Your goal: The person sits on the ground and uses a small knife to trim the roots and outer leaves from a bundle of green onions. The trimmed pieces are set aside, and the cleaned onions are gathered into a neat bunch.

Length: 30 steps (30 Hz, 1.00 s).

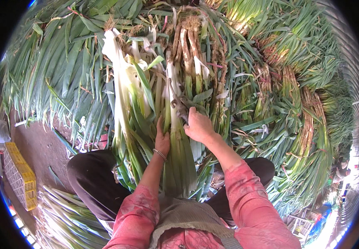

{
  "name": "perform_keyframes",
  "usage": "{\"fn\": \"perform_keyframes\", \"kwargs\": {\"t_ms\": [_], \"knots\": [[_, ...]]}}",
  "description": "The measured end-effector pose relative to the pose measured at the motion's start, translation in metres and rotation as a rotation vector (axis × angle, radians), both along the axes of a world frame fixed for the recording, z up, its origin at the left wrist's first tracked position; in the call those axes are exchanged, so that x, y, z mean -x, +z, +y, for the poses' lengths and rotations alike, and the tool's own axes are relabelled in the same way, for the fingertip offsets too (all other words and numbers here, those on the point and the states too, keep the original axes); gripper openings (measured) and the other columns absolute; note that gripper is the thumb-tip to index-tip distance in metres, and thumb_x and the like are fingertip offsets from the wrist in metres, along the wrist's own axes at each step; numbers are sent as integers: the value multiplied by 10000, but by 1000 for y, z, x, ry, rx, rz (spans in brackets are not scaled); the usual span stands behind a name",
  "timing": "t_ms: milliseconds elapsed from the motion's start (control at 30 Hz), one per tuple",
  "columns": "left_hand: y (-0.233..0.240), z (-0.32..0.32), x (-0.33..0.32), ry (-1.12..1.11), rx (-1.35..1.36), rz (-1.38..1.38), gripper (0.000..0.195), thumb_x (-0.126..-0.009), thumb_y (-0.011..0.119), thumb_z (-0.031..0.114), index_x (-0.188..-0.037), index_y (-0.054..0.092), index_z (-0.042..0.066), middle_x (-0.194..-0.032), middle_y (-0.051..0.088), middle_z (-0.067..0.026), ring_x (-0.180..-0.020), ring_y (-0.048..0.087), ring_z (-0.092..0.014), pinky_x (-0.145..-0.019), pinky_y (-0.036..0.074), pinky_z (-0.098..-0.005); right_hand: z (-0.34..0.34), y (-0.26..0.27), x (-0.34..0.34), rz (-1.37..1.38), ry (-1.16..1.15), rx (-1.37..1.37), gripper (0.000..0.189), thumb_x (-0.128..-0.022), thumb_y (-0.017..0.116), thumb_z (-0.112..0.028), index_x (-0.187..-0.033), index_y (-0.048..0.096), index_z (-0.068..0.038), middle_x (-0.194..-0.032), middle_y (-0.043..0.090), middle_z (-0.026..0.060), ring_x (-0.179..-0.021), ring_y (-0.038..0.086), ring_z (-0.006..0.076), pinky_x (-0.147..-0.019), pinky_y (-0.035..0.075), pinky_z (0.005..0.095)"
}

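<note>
A leek (pixel 174 112) with a pale shaft and broad green leaves lies lengthwise in front of my body, its leaves reaching my lap. My left hand (pixel 162 141) grips its left side near the middle, thumb or finger pointing up along the shaft. My right hand (pixel 199 126) is closed just to the right of the same leek. From its fingers sticks out a dark, twisted strip (pixel 181 107), perhaps muddy outer leaf; blur keeps its kind unclear. Left of the left hand lie cleaned white leeks (pixel 117 74). Beyond my right hand are soil-covered leeks (pixel 185 53) with roots.
Heaped green leek leaves (pixel 54 62) cover the left, and bundled leeks (pixel 307 121) the right. A yellow plastic crate (pixel 23 177) stands on the bare floor (pixel 45 143) at left. More leeks (pixel 64 218) lie beside my left knee. A ribbed wall or sheet (pixel 358 118) bounds the right.
</note>
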<state>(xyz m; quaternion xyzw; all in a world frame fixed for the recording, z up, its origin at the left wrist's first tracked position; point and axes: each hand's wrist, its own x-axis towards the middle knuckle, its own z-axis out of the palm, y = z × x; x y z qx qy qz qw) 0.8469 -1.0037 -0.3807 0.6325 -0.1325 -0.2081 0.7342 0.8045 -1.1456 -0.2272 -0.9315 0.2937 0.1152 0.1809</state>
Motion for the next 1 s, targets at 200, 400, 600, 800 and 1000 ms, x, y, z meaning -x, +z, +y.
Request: {"fn": "perform_keyframes", "kwargs": {"t_ms": [200, 400, 600, 800, 1000], "knots": [[-10, 8, -21, -229, -82, 308, 486, -933, 588, 215, -1377, 510, 32, -1378, 540, -125, -1249, 531, -215, -1050, 389, -305, -7, 3, -14, 46, 17, -33, 510, -808, 665, -182, -1148, 430, 117, -928, 657, 278, -892, 675, 433, -807, 559, 478], [19, 8, -21, -369, -696, 126, 629, -762, 741, 471, -1247, 626, 86, -1232, 586, -166, -1098, 597, -311, -957, 466, -378, -34, 7, -56, 5, 30, -11, 427, -810, 647, -158, -1090, 468, 109, -918, 671, 290, -888, 680, 423, -786, 555, 482], [30, 10, -6, -299, -1055, -140, 583, -699, 755, 482, -1175, 677, 155, -1265, 480, -188, -1197, 452, -392, -949, 451, -496, -32, 2, -34, -42, -31, -27, 381, -797, 640, -155, -1032, 455, 80, -839, 666, 268, -793, 676, 425, -729, 552, 491], [5, 26, -16, -277, -503, 252, 476, -738, 780, 359, -1077, 688, 37, -1085, 626, -130, -968, 590, -243, -826, 490, -378, 3, 7, 28, -2, 50, -154, 419, -778, 663, -132, -1034, 415, 89, -781, 623, 294, -761, 651, 467, -697, 537, 507], [58, 35, -23, -149, -346, 313, 283, -743, 820, 211, -889, 694, 3, -748, 648, -10, -603, 551, -102, -552, 452, -251, 6, 8, 76, -28, 33, -176, 417, -786, 643, -161, -1031, 424, 97, -786, 627, 303, -777, 645, 481, -725, 534, 521]]}}
